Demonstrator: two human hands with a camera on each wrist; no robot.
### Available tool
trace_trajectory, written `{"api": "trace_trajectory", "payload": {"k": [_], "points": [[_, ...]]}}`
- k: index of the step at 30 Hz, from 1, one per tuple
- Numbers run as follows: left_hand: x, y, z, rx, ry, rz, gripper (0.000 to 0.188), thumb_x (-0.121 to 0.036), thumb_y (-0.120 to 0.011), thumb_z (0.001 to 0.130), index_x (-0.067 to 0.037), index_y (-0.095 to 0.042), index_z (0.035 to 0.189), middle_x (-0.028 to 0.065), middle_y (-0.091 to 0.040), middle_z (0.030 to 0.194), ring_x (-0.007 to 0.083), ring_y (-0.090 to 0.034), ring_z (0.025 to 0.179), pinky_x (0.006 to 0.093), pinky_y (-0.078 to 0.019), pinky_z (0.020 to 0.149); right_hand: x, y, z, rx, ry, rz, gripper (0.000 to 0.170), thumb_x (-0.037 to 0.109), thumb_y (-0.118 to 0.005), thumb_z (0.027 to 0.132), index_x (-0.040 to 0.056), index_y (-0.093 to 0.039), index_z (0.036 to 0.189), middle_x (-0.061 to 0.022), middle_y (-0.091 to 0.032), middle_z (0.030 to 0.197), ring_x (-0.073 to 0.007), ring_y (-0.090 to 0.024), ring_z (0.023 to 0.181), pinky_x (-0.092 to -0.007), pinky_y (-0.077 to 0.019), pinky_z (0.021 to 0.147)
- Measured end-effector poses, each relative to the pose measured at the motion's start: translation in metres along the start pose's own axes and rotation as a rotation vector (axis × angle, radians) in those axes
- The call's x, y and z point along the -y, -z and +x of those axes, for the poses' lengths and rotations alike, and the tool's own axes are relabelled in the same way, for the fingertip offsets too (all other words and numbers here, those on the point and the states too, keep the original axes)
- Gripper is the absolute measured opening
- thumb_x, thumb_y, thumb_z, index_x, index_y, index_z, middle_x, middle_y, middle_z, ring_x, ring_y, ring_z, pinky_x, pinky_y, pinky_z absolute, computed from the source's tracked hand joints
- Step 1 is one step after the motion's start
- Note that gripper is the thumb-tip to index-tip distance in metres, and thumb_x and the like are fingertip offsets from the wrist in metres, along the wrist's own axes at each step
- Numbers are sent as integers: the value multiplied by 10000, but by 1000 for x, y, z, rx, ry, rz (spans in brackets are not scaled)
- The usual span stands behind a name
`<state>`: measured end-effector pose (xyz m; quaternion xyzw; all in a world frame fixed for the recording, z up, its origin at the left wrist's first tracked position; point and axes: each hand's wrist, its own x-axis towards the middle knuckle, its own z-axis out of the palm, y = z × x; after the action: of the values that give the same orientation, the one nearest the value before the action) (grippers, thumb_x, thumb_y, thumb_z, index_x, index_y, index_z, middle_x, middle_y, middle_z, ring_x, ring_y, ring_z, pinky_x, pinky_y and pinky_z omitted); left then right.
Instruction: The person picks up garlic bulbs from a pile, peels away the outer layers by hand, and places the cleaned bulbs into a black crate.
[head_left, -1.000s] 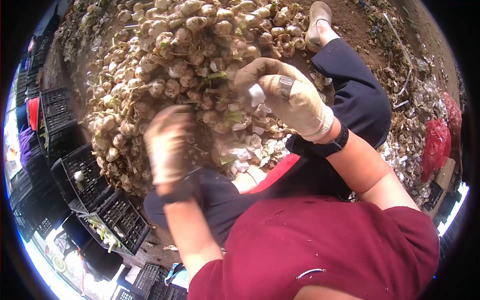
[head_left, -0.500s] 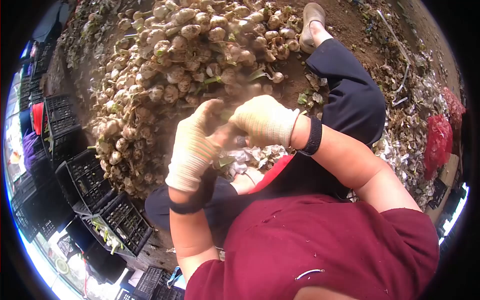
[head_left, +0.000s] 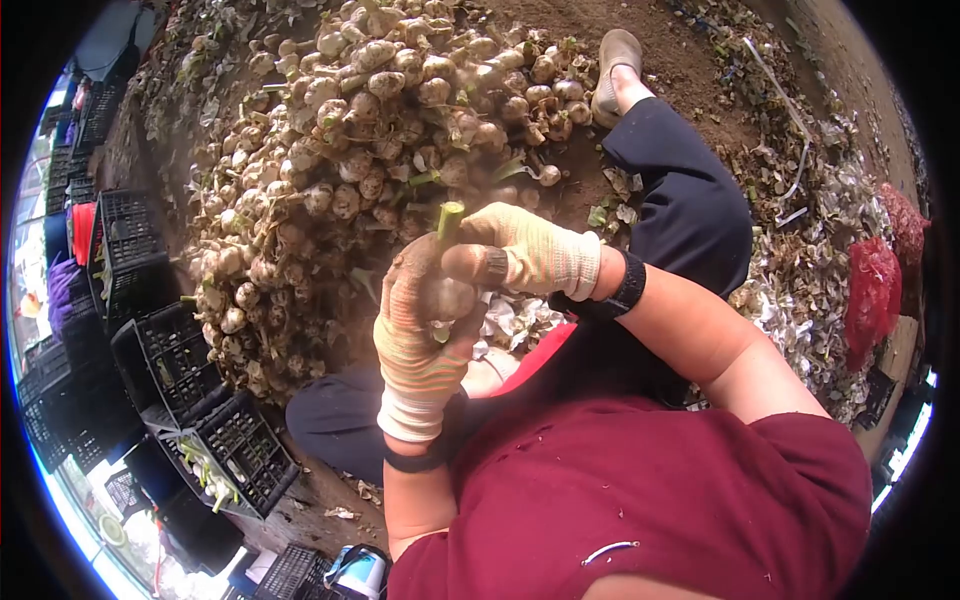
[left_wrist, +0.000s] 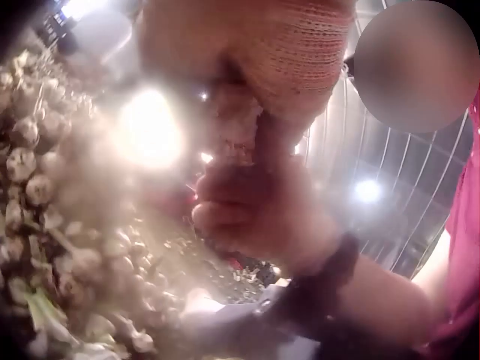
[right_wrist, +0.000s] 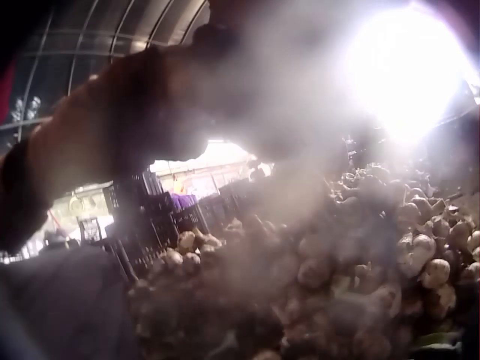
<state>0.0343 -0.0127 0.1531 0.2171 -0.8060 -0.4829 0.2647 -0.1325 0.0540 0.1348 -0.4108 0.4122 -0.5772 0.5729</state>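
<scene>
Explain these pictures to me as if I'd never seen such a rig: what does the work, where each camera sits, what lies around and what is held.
No machine here: a person works with a gloved left hand and a gloved right hand. The large round picture comes from a camera on the head, looking down past a dark red shirt. The two smaller ones come from the wrists; the left shows both hands close up and blurred, the right is hazy with glare.

The left hand holds a garlic bulb, its cut green stem pointing up. The right hand seems to pinch it near the neck, though some fingertips are hidden. On the ground lies a big heap of garlic, with black crates at the person's left.
</scene>
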Motion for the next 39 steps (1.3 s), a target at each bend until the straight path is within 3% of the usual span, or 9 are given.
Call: {"api": "trace_trajectory", "payload": {"k": [8, 12, 22, 24, 27, 30, 32, 36, 39], "points": [[-16, 4, -1, -23, 98, -304, 750, 62, -647, 691, -87, -349, 1364, 117, -534, 1161, 165, -579, 964, 293, -471, 842, 9, 2, -7, 83, -45, -3, 442, 418, -506, 947, -12, -606, 934, 0, -575, 761, -60, -481, 732, -257, -438, 642], [-16, -1, 0, -42, -22, 38, 668, 69, -638, 655, -78, -394, 1260, 118, -510, 1099, 237, -569, 984, 322, -463, 842, 7, 1, -8, 58, 12, -10, 483, 468, -516, 929, -5, -613, 910, 11, -548, 739, -54, -460, 725, -252, -423, 623], [-13, 4, 3, -56, -92, 82, 636, 37, -627, 610, -71, -393, 1192, 134, -486, 1083, 254, -528, 975, 336, -432, 863, 15, 3, -12, 102, -3, -84, 414, 389, -490, 959, -15, -575, 941, -48, -570, 748, -96, -468, 713, -311, -433, 631], [-19, 1, -1, -122, 81, -75, 549, 27, -598, 699, -70, -394, 1199, 104, -484, 1084, 223, -507, 999, 333, -426, 883, 12, 3, -12, 118, 18, -92, 394, 366, -488, 963, -19, -568, 955, -76, -579, 756, -112, -473, 711, -324, -437, 641], [-40, 6, 7, -265, 546, -1064, 399, -149, -542, 868, -50, -414, 1233, 73, -541, 1029, 148, -537, 937, 277, -476, 800, 11, 1, -8, 230, 236, -209, 318, 287, -510, 949, -26, -565, 972, -170, -593, 799, -224, -568, 730, -353, -455, 679], [-27, 5, 1, -336, 793, -1222, 487, -386, -499, 884, -12, -475, 1194, 137, -562, 1124, 239, -576, 994, 372, -481, 879, 20, -7, -7, 113, 239, -288, 315, 292, -528, 936, -18, -568, 976, -172, -610, 819, -258, -602, 777, -355, -468, 717], [-25, -1, 1, -295, 604, -802, 427, -310, -530, 897, -20, -468, 1204, 101, -554, 1076, 202, -568, 969, 364, -473, 896, 1, -12, -4, -113, 322, -376, 291, 280, -544, 927, 12, -576, 1037, -108, -634, 925, -208, -602, 841, -314, -473, 762], [-5, -13, 0, -224, -139, 258, 603, -199, -665, 838, -28, -345, 1320, 88, -474, 1163, 183, -474, 1060, 311, -387, 932, 1, -23, -5, -248, 4, 319, 217, 198, -554, 924, 28, -593, 1053, -1, -617, 953, -79, -559, 886, -259, -474, 773], [-1, -12, -7, -250, 129, -214, 647, -265, -691, 809, -19, -369, 1313, 121, -499, 1160, 225, -491, 1082, 339, -397, 948, 2, -22, -12, -220, -13, 470, 176, 139, -549, 911, 30, -609, 1034, -4, -616, 914, -77, -547, 860, -249, -465, 795]]}}
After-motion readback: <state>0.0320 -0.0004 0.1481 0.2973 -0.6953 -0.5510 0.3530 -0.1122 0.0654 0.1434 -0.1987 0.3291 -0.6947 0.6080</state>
